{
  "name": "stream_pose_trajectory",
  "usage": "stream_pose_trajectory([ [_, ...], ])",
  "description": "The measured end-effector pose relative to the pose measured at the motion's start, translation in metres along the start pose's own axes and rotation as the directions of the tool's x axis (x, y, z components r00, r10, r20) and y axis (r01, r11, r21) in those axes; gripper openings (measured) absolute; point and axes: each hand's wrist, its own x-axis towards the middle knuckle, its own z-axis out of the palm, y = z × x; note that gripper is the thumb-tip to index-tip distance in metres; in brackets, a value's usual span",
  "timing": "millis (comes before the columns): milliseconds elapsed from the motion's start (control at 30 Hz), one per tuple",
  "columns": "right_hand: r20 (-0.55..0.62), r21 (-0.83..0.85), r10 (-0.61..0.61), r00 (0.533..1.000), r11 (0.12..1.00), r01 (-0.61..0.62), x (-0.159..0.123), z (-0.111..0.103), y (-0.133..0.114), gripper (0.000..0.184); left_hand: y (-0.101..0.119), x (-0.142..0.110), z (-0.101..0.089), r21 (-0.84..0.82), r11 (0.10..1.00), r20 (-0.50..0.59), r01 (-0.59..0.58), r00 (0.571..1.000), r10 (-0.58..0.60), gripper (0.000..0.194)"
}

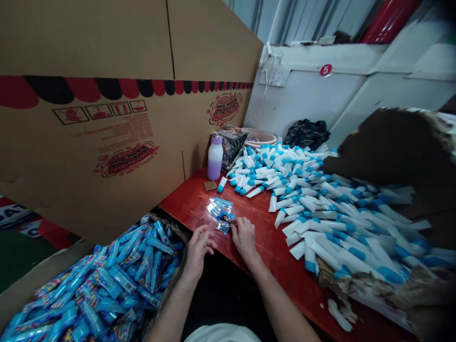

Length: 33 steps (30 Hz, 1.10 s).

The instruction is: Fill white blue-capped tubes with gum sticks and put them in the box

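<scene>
- Red, glossy tabletop (263, 228) lies below the hands, its sheen suggesting a smooth coating.
- Right hand (244, 236): bent over, fingers drawn close together, fingertips at the near edge of the printed wrappers (224, 214). Whether they pinch or merely touch is hard to tell; the pose would suit thin film lying flat.
- Left hand (200, 247): half open, fingers loosely curled, apparently empty, near the table edge.
- The wrappers lie in a loose, overlapping group just ahead of both hands, probably for short reach. They look like crinkly clear plastic with bright blue print, throwing small glints.
- Beyond them are a flat brown card piece (210, 185) and a single tube (222, 184).
- To the right, white tubes (297, 180) with blue caps form a broad, jumbled heap, matte and tapering; torn cardboard (392, 142) rises beside it, perhaps containing the spread.
- Lower left, an open carton (76, 251) holds shiny blue packs (121, 275).
- Farther back stands a frosted purple bottle (215, 159), upright beside tall corrugated board (124, 38).
</scene>
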Motion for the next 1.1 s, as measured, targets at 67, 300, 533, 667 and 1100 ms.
stream_pose_trajectory([
  [67, -0.039, 0.048, 0.0, 0.999, 0.999, 0.002, -0.008, -0.009, 0.005, 0.014, -0.004, 0.008, 0.023, 0.07, 0.998, 0.045, 0.003, 0.999, -0.006, 0.047],
  [300, -0.073, 0.227, 0.027, 0.997, 0.974, -0.009, -0.027, -0.039, 0.026, 0.016, -0.032, 0.026, 0.076, 0.068, 0.995, 0.169, 0.072, 0.982, -0.083, 0.045],
  [533, 0.137, 0.81, 0.26, 0.956, 0.526, -0.259, -0.022, -0.034, 0.05, 0.033, -0.048, 0.022, 0.096, -0.008, 0.998, 0.18, 0.057, 0.982, -0.054, 0.032],
  [667, 0.111, 0.871, 0.39, 0.914, 0.405, -0.279, -0.016, -0.029, 0.059, 0.026, -0.048, 0.027, 0.099, 0.076, 0.997, 0.226, -0.021, 0.974, 0.003, 0.032],
  [1100, -0.107, 0.727, 0.474, 0.874, 0.637, -0.257, 0.002, -0.053, 0.07, 0.025, -0.009, 0.048, 0.096, 0.524, 0.752, 0.071, -0.401, 0.9, 0.43, 0.044],
])
